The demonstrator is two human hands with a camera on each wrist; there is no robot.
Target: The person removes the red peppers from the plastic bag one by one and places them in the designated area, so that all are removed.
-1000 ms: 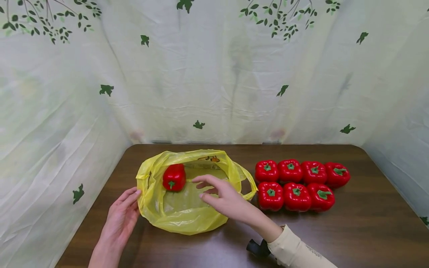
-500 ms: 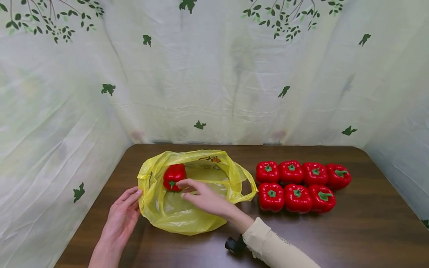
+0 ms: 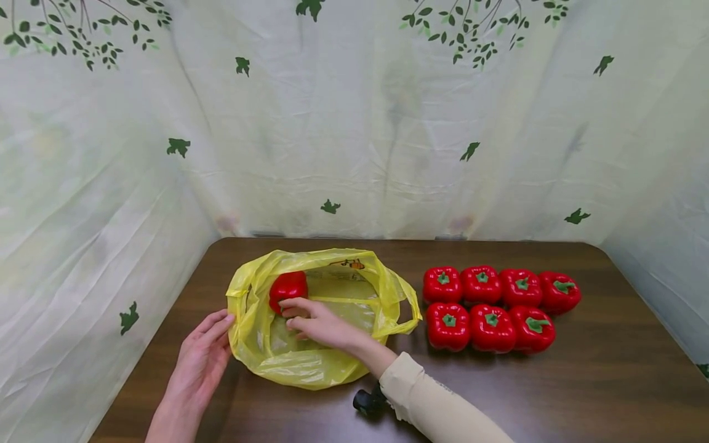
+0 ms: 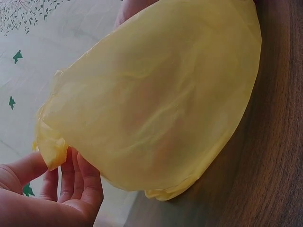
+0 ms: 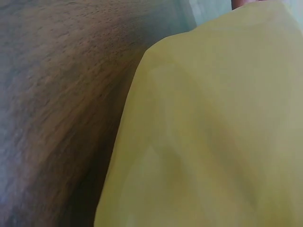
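A yellow plastic bag (image 3: 296, 372) lies with its mouth spread wide on the left half of the table. Thumb and fingers of my left hand (image 3: 200, 357) pinch its left handle, as the left wrist view shows of the bag (image 4: 156, 104). Inside sits one red bell pepper (image 3: 288, 287) against the far left wall. My right hand (image 3: 320, 325) reaches in over the near right rim, fingertips at the pepper's lower edge, covering most of its stem. The right wrist view has only the bag's outer wall (image 5: 208, 123) close up, with this hand hidden.
Several more red bell peppers (image 3: 493, 328) stand in two rows right of the bag, on the dark wooden table (image 3: 609, 381). A black wrist device (image 3: 367, 403) hangs under the right sleeve (image 3: 426, 400). Pale leaf-print curtains (image 3: 354, 154) surround the table.
My right hand has moved left inside the bag, from beside the red bell pepper to its lower edge. The left hand and the pepper have stayed in place.
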